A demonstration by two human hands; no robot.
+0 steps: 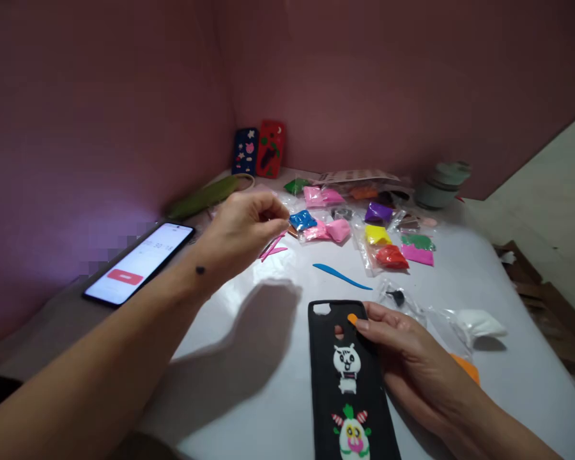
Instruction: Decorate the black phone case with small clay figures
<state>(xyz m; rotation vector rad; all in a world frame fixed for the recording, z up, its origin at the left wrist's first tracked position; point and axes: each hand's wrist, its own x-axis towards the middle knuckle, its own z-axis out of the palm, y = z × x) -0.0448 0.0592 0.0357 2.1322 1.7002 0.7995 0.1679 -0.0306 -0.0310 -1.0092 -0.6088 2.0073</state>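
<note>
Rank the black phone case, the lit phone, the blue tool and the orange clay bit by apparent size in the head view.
1. black phone case, nearest the camera
2. lit phone
3. blue tool
4. orange clay bit
</note>
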